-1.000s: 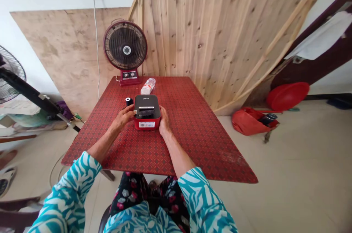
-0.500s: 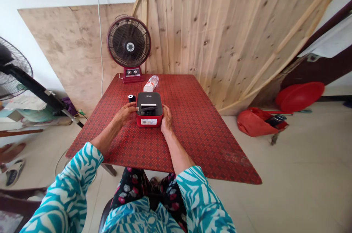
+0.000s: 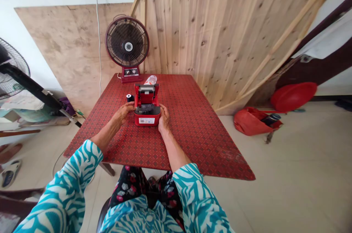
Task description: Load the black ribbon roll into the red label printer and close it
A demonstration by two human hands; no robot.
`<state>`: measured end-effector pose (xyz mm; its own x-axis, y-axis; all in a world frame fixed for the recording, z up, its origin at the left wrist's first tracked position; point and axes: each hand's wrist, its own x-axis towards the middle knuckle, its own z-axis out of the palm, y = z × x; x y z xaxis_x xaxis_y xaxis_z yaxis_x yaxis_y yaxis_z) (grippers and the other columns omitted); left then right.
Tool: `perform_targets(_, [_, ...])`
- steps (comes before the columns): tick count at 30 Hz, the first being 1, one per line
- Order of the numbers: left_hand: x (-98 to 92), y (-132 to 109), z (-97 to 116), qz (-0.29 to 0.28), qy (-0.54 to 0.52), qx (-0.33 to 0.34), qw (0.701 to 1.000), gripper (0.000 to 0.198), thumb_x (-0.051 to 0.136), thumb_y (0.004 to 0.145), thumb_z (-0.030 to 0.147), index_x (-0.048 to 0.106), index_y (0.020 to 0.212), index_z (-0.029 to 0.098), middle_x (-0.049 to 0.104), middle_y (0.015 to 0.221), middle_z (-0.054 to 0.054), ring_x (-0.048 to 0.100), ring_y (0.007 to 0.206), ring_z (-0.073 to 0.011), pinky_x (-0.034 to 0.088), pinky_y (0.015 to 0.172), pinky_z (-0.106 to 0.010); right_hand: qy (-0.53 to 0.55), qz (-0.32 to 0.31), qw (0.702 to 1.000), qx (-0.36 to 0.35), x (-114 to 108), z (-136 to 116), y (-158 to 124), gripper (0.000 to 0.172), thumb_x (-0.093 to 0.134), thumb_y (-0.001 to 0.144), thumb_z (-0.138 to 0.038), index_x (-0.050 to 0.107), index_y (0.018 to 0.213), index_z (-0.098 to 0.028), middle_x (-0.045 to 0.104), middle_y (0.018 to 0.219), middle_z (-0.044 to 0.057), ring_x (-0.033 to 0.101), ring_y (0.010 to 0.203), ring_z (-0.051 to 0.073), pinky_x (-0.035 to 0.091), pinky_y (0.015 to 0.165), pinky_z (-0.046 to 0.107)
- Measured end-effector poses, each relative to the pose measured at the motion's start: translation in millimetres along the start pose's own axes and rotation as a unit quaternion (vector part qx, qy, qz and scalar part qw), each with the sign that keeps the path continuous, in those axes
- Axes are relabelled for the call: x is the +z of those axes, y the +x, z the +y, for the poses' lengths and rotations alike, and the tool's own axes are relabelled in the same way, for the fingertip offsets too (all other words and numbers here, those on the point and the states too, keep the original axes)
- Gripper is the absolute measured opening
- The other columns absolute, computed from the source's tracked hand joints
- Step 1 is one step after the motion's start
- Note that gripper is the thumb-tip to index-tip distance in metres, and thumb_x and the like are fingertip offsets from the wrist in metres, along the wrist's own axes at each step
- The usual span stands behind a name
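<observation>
A small red and black thermal printer (image 3: 147, 120) stands on the table in front of me, a white label across its near side. Its lid (image 3: 146, 92) is tipped up and back, baring a dark roller and the black inside. My left hand (image 3: 125, 113) holds the printer's left side, fingers at its upper edge. On the opposite side my right hand (image 3: 164, 118) is wrapped against the body. Just beyond my left fingers a small black roll with a white end (image 3: 129, 97) rests on the table. Behind the raised lid lies a clear plastic bottle (image 3: 151, 80), partly hidden.
A dark red fan (image 3: 127, 48) stands at the back left of the red patterned table (image 3: 203, 145). Wooden boards (image 3: 192, 24) lean on the wall behind. A standing fan (image 3: 35, 86) is on the left; a red bag (image 3: 249, 121) lies on the floor to the right.
The printer's lid, closed before, now stands open and covers part of the bottle. Both hands keep to the printer's sides. The view has shifted slightly.
</observation>
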<state>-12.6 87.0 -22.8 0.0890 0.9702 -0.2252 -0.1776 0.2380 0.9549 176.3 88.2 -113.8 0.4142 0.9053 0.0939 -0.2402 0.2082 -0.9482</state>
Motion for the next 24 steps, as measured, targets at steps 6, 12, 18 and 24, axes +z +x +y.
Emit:
perform_targets(6, [11.3,-23.4,15.4,0.049,-0.037,-0.026,0.998,0.037,0.07,0.056,0.015,0.067,0.092,0.019,0.071,0.08,-0.002,0.066,0.075,-0.0163,0.048,0.07,-0.028,0.004,-0.009,1.0,-0.011,2.4,-9.4,-1.5,0.049,0.055,0.077,-0.057,0.065,0.107,-0.02,0.071,0.106,0.006,0.062,0.098,0.018,0.051,0.091,0.035])
perform_targets(12, [-19.8,-99.2,-13.1,0.037,-0.052,0.065,0.996,0.051,0.086,0.057,0.036,0.069,0.104,0.021,0.071,0.117,-0.008,0.068,0.107,-0.023,0.052,0.085,-0.031,-0.018,-0.073,0.997,0.007,-51.4,-39.5,-37.9,0.048,0.062,0.077,-0.059,0.066,0.108,-0.024,0.072,0.097,0.005,0.067,0.087,0.018,0.055,0.084,0.037])
perform_targets(18, [-35.1,-164.1,-58.3,-0.012,0.016,-0.001,1.0,0.056,0.091,0.054,0.048,0.073,0.101,0.021,0.073,0.113,-0.01,0.07,0.104,-0.0265,0.055,0.086,-0.033,-0.043,-0.022,0.999,-0.011,-141.1,-110.8,-93.0,0.047,0.071,0.074,-0.057,0.068,0.108,-0.025,0.074,0.1,0.006,0.07,0.088,0.019,0.056,0.083,0.039])
perform_targets(24, [-15.1,-188.7,-37.8,-0.085,0.125,0.084,0.985,0.054,0.084,0.067,0.05,0.072,0.109,0.019,0.074,0.112,-0.011,0.069,0.106,-0.027,0.055,0.094,-0.037,-0.116,-0.063,0.967,-0.219,-174.3,-223.8,-158.0,0.036,0.068,0.087,-0.043,0.064,0.12,-0.029,0.072,0.11,0.002,0.07,0.097,0.017,0.057,0.093,0.039])
